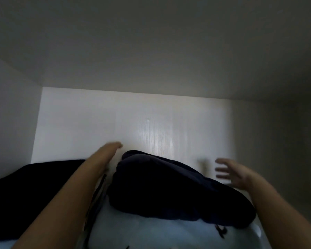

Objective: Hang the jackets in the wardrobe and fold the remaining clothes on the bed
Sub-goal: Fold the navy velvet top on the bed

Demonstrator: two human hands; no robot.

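So, closest to the camera along the bottom edge is a pale blue smooth fabric [151,232] with a few small dark marks on it. It's cut off by the frame, so I can't say what garment it is. Two bare forearms come up over it from the lower corners.

Overlapping the blue fabric's upper edge, right between the arms, is the dark navy puffy jacket [172,187], bunched into a rounded lump. It's so dark that no zip, collar or sleeves can be made out, and I can't tell whether it hangs from anything. Left of the left forearm a flat black garment [34,187] runs out of frame, just as featureless. A thin dark strap [99,191] lies between the left forearm and the navy lump. Which item it belongs to, no idea.

The left hand [113,146] shows edge-on just beside the jacket's upper left end, fingers straight and gripping nothing, with a sliver of white showing between them. The right hand [230,172] is off the jacket's right side, fingers spread wide and loose, nothing in it, and pretty blurred.

All of this sits inside the white wardrobe [13,114] compartment. It has shadowed grey walls left and right and a dim panel overhead. Farthest off, the bright white wood-grain panel [101,123] catches a patch of light.
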